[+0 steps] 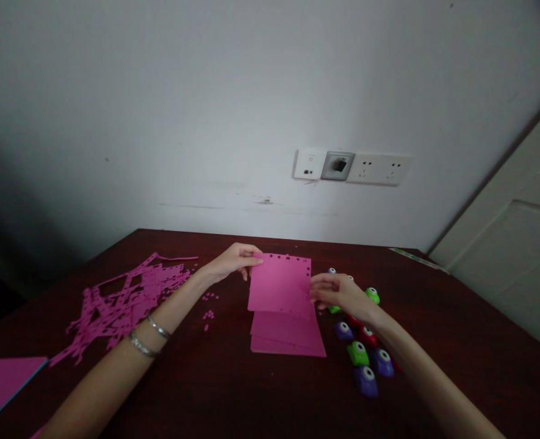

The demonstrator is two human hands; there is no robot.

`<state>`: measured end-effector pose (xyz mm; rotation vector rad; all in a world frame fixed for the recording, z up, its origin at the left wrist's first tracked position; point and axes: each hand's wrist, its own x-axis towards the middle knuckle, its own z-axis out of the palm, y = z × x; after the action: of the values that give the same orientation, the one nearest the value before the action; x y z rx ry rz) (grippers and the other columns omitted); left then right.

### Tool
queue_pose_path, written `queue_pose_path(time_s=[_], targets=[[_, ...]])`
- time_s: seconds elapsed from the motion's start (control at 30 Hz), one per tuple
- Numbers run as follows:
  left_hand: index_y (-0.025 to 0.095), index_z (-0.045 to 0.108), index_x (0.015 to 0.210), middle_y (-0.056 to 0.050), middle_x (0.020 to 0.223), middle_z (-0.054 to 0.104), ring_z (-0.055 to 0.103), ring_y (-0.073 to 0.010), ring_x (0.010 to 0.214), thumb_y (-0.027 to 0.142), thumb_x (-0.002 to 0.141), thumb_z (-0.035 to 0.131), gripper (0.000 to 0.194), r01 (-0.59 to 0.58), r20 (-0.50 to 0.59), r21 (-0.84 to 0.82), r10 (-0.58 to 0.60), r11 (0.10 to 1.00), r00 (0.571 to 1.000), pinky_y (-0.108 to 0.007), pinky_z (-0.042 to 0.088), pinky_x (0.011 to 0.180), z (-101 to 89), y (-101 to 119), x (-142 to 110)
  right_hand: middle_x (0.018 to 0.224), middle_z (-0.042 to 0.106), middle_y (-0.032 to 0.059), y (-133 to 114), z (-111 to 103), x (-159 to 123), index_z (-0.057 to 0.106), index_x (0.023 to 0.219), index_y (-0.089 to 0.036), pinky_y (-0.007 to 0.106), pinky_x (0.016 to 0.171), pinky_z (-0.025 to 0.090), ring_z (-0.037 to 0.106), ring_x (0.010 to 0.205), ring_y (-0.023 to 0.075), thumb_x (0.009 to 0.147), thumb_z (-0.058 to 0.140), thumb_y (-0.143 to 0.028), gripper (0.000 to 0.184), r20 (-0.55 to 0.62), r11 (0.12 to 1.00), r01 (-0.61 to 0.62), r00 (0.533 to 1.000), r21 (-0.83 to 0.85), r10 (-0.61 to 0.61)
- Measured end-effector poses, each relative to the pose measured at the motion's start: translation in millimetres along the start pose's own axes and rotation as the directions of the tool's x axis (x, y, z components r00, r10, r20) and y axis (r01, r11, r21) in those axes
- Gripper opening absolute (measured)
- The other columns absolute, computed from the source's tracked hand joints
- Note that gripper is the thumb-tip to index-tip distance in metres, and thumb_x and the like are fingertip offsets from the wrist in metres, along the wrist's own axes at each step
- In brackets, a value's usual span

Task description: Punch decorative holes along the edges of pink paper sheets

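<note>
My left hand pinches the upper left corner of a pink paper sheet. Small flower-shaped holes run along the sheet's top edge and down the upper right edge. At the right edge, the curled fingers of my right hand are closed on the paper, with the fingertips partly hidden. More pink sheets lie beneath it on the dark table. Close to my right hand and forearm stand several small craft punches, among them a green punch, a purple punch and a red punch.
A tangled heap of punched pink strips covers the table's left side, with small pink cut-outs beside it. At the lower left lies a pink stack. Wall sockets are above the table's back edge.
</note>
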<state>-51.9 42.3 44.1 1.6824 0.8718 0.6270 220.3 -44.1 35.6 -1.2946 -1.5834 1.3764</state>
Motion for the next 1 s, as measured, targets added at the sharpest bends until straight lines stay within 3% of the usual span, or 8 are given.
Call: queue_pose_path(time_s=[0.23, 0.37, 0.6, 0.83, 1.0], targets=[[0.014, 0.058, 0.099, -0.002, 0.066, 0.061, 0.058, -0.0118, 0.057, 0.039, 0.069, 0.065, 0.039, 0.005, -0.069, 0.011, -0.004, 1.0, 0.998, -0.026, 0.046, 0.053, 2.4, 2.7, 0.3, 0.063, 0.063, -0.0009, 6.1, -4.6, 4.6, 0.062, 0.074, -0.017, 0.025, 0.057, 0.05, 0.06, 0.059, 0.0115, 0.062, 0.067, -0.031, 0.019, -0.086, 0.999, 0.018, 0.996, 0.036, -0.015], [0.013, 0.06, 0.09, -0.004, 0.068, 0.063, 0.059, -0.0126, 0.059, 0.037, 0.065, 0.069, 0.036, 0.038, -0.039, 0.018, -0.038, 0.999, 0.999, -0.028, 0.048, 0.058, 6.1, 4.0, -1.1, 0.071, 0.065, 0.0001, 7.0, -8.8, 4.5, 0.062, 0.077, -0.017, 0.026, 0.058, 0.051, 0.061, 0.061, 0.0116, 0.062, 0.068, -0.032, 0.022, -0.139, 0.997, 0.031, 0.99, 0.065, -0.022], [0.013, 0.061, 0.074, -0.004, 0.065, 0.063, 0.059, -0.0127, 0.057, 0.037, 0.067, 0.067, 0.026, 0.033, 0.031, -0.008, -0.033, 0.999, 0.999, -0.029, 0.047, 0.057, 7.4, 3.6, -3.7, 0.094, 0.067, 0.0041, 5.7, -9.3, 1.4, 0.061, 0.09, -0.019, 0.025, 0.064, 0.052, 0.063, 0.076, 0.0142, 0.062, 0.071, -0.029, 0.031, -0.05, 0.983, 0.048, 0.998, 0.178, -0.04], [0.012, 0.06, 0.073, -0.003, 0.059, 0.062, 0.059, -0.0113, 0.053, 0.035, 0.066, 0.068, 0.026, 0.034, 0.067, -0.04, -0.031, 0.999, 0.997, -0.025, 0.047, 0.053, 6.8, 4.8, -3.5, 0.076, 0.067, 0.0016, 6.2, -6.4, 3.3, 0.065, 0.076, -0.018, 0.025, 0.063, 0.051, 0.062, 0.065, 0.0117, 0.058, 0.075, -0.03, 0.023, -0.114, 0.983, 0.024, 0.994, 0.183, -0.003], [0.012, 0.061, 0.073, -0.003, 0.058, 0.063, 0.059, -0.012, 0.052, 0.033, 0.066, 0.068, 0.023, 0.03, 0.066, -0.032, -0.028, 0.999, 0.997, -0.026, 0.047, 0.052, 3.6, 3.8, -3.3, 0.069, 0.066, 0.0, 8.9, -10.0, 3.5, 0.067, 0.073, -0.017, 0.024, 0.064, 0.05, 0.061, 0.062, 0.0101, 0.061, 0.074, -0.032, 0.021, -0.078, 0.993, -0.001, 0.997, 0.122, 0.011]])
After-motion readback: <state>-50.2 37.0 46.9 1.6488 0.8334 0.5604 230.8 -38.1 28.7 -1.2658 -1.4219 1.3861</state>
